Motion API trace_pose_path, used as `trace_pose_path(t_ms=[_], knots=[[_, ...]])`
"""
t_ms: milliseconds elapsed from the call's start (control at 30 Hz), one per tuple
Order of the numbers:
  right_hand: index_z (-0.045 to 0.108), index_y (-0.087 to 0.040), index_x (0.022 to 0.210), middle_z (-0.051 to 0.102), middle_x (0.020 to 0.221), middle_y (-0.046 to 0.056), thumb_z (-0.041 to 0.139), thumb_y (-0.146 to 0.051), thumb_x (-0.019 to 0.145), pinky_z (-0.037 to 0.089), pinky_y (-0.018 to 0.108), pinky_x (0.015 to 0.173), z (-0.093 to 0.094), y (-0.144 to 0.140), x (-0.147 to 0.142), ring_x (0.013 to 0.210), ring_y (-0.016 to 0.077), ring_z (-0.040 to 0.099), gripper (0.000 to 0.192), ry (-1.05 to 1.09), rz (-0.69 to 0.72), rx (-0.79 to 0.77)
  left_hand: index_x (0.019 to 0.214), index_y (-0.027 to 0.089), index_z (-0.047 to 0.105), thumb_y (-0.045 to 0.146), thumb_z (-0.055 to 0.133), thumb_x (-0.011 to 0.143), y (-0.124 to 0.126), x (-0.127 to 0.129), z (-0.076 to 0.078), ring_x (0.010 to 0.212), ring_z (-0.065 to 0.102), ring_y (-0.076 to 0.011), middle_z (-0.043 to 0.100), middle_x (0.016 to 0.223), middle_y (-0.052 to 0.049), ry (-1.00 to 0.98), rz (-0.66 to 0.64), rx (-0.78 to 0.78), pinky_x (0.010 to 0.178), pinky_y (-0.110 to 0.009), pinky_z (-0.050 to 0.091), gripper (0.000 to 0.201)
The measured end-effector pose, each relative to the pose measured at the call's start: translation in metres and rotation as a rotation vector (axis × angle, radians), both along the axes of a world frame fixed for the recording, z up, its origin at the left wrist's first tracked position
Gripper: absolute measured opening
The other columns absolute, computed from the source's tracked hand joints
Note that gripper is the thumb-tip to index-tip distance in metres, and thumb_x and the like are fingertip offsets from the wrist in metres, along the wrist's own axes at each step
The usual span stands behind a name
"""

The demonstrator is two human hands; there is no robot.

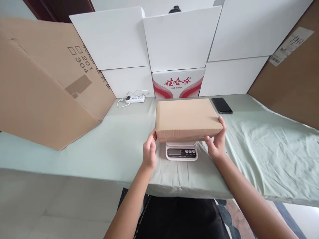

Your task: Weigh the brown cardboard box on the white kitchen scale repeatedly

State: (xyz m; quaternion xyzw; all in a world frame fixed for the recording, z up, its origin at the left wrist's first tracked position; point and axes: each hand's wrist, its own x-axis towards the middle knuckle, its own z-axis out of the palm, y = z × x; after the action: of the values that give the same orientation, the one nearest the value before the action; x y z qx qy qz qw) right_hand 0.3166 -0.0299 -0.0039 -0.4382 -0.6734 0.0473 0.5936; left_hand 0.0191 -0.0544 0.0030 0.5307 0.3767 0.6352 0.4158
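Observation:
A closed brown cardboard box (186, 114) is held between my two hands, above or on a white digital scale (181, 156). It hides the scale's platform, and I cannot tell whether the two touch. The scale's display and buttons show below the box's front edge. My left hand (150, 152) is at the box's left front corner, its fingers partly hidden behind that side. At the right front corner, my right hand (217, 143) grips the box, thumb against the front face and fingers along the right side.
A black phone (222, 105) lies right of the box. Towards the back left are a white power strip (135, 99) and its cable. White boxes (181, 39) form a wall behind. Large cardboard panels (50, 79) flank the table, which has a pale green cloth (119, 142).

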Motion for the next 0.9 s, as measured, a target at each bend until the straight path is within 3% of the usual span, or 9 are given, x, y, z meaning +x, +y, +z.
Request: trace_pose_path(t_ms=[400, 633, 800, 900], knots=[[0.037, -0.034, 0.171, 0.054, 0.168, 0.018, 0.062, -0.066, 0.102, 0.044, 0.073, 0.133, 0.001, -0.002, -0.001, 0.157, 0.0454, 0.055, 0.08, 0.001, -0.017, -0.062, 0.159, 0.023, 0.07, 0.09, 0.056, 0.098, 0.005, 0.002, 0.001, 0.163, 0.061, -0.0395, 0.069, 0.168, -0.017, -0.017, 0.045, -0.096, 0.136, -0.051, 0.052, 0.092], [0.027, -0.045, 0.174, 0.051, 0.177, 0.015, 0.052, -0.076, 0.1, 0.049, 0.076, 0.122, -0.003, 0.006, 0.007, 0.151, 0.0448, 0.064, 0.084, 0.274, -0.038, -0.08, 0.167, 0.027, 0.063, 0.09, 0.052, 0.099, 0.01, -0.002, 0.001, 0.177, 0.042, -0.0355, 0.055, 0.182, -0.011, -0.047, 0.202, -0.056, 0.146, -0.045, 0.039, 0.093], [0.033, -0.041, 0.173, 0.055, 0.175, 0.017, 0.056, -0.078, 0.099, 0.046, 0.076, 0.127, 0.002, 0.004, 0.006, 0.16, 0.0469, 0.057, 0.086, 0.319, 0.013, -0.161, 0.167, 0.027, 0.062, 0.087, 0.051, 0.102, 0.009, -0.001, -0.004, 0.175, 0.044, -0.035, 0.055, 0.182, -0.011, -0.001, 0.139, -0.047, 0.145, -0.045, 0.04, 0.09], [0.037, -0.039, 0.172, 0.059, 0.171, 0.017, 0.056, -0.077, 0.1, 0.049, 0.074, 0.126, 0.006, 0.001, 0.003, 0.158, 0.0461, 0.06, 0.084, 0.287, 0.065, -0.172, 0.164, 0.026, 0.065, 0.088, 0.051, 0.101, 0.007, 0.001, -0.004, 0.172, 0.049, -0.0368, 0.06, 0.178, -0.013, 0.009, 0.08, -0.07, 0.142, -0.047, 0.045, 0.089]])
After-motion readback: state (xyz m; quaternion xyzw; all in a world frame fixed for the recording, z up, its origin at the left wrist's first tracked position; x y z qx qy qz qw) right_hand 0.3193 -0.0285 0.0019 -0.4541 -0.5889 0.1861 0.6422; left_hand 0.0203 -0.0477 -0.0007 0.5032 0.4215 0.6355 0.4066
